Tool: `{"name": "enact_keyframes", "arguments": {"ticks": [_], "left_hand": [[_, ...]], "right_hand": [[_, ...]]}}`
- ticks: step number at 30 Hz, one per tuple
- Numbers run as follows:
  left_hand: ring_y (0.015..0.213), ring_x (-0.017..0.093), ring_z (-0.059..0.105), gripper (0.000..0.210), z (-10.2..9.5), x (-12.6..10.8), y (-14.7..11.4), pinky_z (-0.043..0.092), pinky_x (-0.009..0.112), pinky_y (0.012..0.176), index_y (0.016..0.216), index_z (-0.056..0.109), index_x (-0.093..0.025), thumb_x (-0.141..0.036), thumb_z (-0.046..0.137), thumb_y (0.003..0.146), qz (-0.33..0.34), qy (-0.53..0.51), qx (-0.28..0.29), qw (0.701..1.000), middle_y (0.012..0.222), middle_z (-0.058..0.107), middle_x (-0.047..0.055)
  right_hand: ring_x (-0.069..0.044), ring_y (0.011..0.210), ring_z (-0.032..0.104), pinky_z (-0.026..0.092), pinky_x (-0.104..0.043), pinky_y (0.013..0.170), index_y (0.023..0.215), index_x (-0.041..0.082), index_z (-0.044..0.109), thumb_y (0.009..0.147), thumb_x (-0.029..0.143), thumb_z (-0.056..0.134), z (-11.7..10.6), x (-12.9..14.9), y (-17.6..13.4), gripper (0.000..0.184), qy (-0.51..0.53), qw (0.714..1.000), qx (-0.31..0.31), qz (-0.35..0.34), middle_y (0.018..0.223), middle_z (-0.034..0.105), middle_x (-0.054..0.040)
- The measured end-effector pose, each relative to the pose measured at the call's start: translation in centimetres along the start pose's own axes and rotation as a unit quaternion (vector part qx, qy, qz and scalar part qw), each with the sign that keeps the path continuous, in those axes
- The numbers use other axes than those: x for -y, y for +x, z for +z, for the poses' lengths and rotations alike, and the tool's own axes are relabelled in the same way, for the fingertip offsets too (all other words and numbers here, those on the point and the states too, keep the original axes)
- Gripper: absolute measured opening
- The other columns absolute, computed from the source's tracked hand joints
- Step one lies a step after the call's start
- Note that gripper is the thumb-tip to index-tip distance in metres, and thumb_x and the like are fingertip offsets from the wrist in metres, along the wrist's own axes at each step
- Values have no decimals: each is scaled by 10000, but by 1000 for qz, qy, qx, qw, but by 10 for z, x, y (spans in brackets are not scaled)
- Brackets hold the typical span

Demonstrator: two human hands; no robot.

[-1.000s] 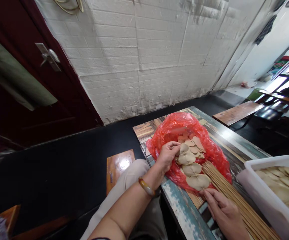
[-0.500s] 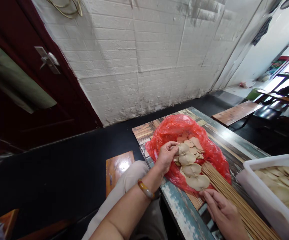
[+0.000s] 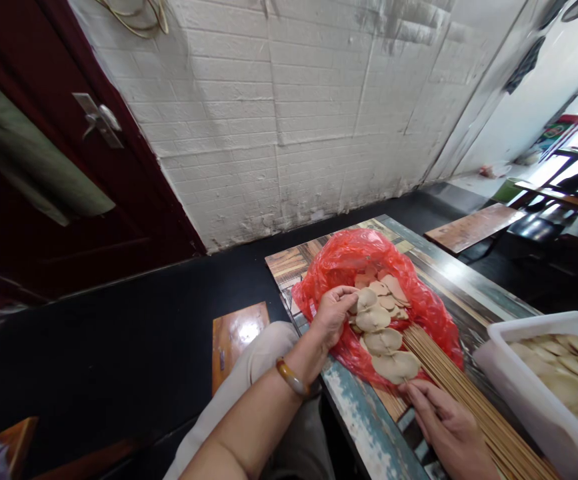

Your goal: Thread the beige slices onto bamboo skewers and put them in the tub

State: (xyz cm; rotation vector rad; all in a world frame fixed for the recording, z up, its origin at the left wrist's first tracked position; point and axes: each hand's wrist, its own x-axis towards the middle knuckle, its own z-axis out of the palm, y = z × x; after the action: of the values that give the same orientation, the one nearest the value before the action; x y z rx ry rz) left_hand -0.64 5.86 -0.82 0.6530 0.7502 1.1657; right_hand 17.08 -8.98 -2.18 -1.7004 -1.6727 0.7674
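My right hand (image 3: pixel 441 417) is closed in a pinch on the near end of a thin bamboo skewer, most of which is hidden by the food on it. Several thin, pale, roundish slices (image 3: pixel 385 341) are threaded along it in a row. At the far end, the thumb and fingers of my left hand (image 3: pixel 336 310) pinch the edge of a slice (image 3: pixel 367 299). Beneath the row lies an open red plastic bag (image 3: pixel 363 247) holding more slices (image 3: pixel 393 288). Beside my right hand, a bundle of bamboo skewers (image 3: pixel 461 380) rests partly on the bag.
A white plastic tub (image 3: pixel 513 327) full of pale slices stands on the right of the patterned table (image 3: pixel 359 407). A wooden stool (image 3: pixel 236 333) is left of my knee. Behind the table are a white brick-pattern wall (image 3: pixel 229 133) and a bench (image 3: pixel 473 227).
Both hands keep their grips and stay in nearly the same place. The upper slices have shifted very slightly; the camera view has moved a little.
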Motion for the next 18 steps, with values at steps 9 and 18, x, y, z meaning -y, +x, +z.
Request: {"name": "enact_keyframes", "arguments": {"ticks": [9,18], "left_hand": [[483,46,423,262,0,4,-2,300,179,484,781,602,-121,-308,681,614,48,63,10,997,586,521,-24],[512,58,443,221,0,3,-1,323,175,498,768,607,-134,-283,670,617,75,82,-18,994,592,540,-19]], "right_hand": [[-149,613,622,489,-200,567,819,205,656,833,451,448,1,0,0,322,-14,1000,1,-1,723,679,-26],[-155,665,639,499,-200,595,844,192,661,838,445,450,1,-1,0,329,-8,1000,0,-6,775,693,-42]]}}
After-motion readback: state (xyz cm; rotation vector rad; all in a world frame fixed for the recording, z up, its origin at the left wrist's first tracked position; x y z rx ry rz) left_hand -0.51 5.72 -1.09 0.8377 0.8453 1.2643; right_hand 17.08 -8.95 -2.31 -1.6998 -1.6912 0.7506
